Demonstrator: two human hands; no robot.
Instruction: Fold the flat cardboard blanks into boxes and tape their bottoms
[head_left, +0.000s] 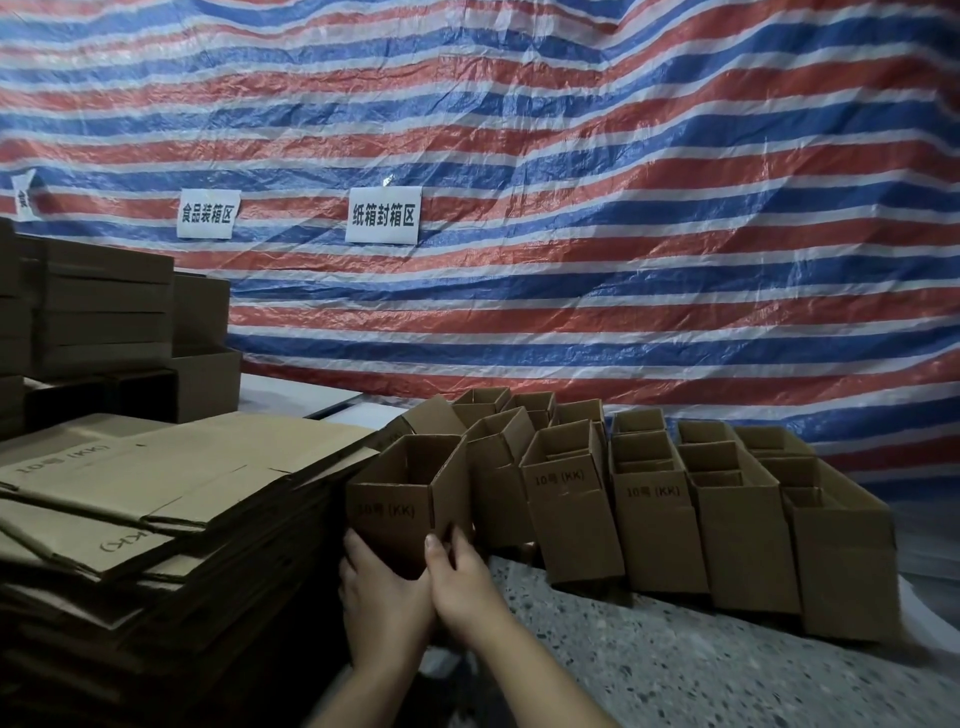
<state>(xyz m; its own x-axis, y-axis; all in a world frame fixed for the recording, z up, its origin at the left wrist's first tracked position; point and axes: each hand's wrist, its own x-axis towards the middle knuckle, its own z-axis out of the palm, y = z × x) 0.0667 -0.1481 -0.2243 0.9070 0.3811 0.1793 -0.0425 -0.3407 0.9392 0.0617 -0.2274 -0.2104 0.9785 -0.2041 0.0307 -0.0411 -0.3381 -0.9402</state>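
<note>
Far left, approx 9 o'clock: stack of flat blanks (156, 499), too many to count edge-on, top sheets fanned and printed "10号 (KK)"; behind it at 10 o'clock a dark pile of cardboard bundles (98, 312), count unclear. On the striped tarp (571, 156) at 11–12 o'clock, 2 readable paper signs (383, 214) plus 1 partial slip at the far left edge. Centre, approx 6 o'clock: left hand (382, 597) and right hand (462, 577) both grip 1 opened box (405, 499), which stands upright w/ its top open. The left hand cups the lower left side, fingers curled round it; the right hand has its thumb up the front corner and fingers wrapped on the right side. Step in hand, imo: blank is squared into a tube, bottom being closed or just closed; underside is hidden, so can't tell if flaps are folded or taped. No tape or dispenser visible. Next move prob calls for flipping the box to reach the bottom flaps, holding them flush, then taping along the seam, or if done, setting it w/ the rest. Right, 3–4 o'clock: finished boxes (660, 519) stand in rows on the speckled floor (675, 665), open tops up, approx 13–14 visible, back ones overlap so exact no. unsure
</note>
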